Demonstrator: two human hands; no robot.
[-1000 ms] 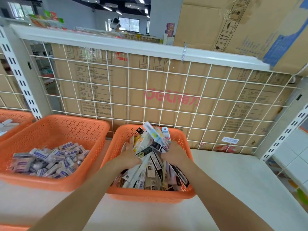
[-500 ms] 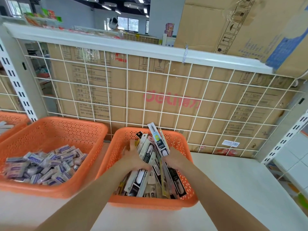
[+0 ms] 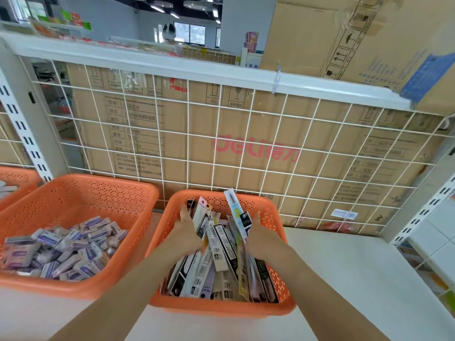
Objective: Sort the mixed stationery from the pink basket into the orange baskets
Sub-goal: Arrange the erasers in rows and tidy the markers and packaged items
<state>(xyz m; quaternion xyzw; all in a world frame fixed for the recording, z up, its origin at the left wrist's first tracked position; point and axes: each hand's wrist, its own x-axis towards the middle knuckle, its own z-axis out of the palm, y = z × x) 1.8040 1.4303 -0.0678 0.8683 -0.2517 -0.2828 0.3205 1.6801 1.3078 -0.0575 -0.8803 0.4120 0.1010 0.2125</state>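
An orange basket (image 3: 275,217) in the middle of the shelf holds a pile of long pen packs (image 3: 221,252). Both my hands are inside it. My left hand (image 3: 186,233) grips the left side of the bundle, thumb up. My right hand (image 3: 261,239) grips the right side, thumb up too. Several packs stick up between the hands above the basket's rim. A second orange basket (image 3: 81,193) to the left holds small purple and white eraser packs (image 3: 61,247). The pink basket is not in view.
A third orange basket (image 3: 17,178) shows at the far left edge. A white wire grid (image 3: 246,148) with cardboard boxes behind it closes the back of the shelf. The white shelf board (image 3: 357,279) extends to the right of the middle basket.
My hands have squeezed the pen packs together and lowered them deeper into the middle basket. The camera has come closer.
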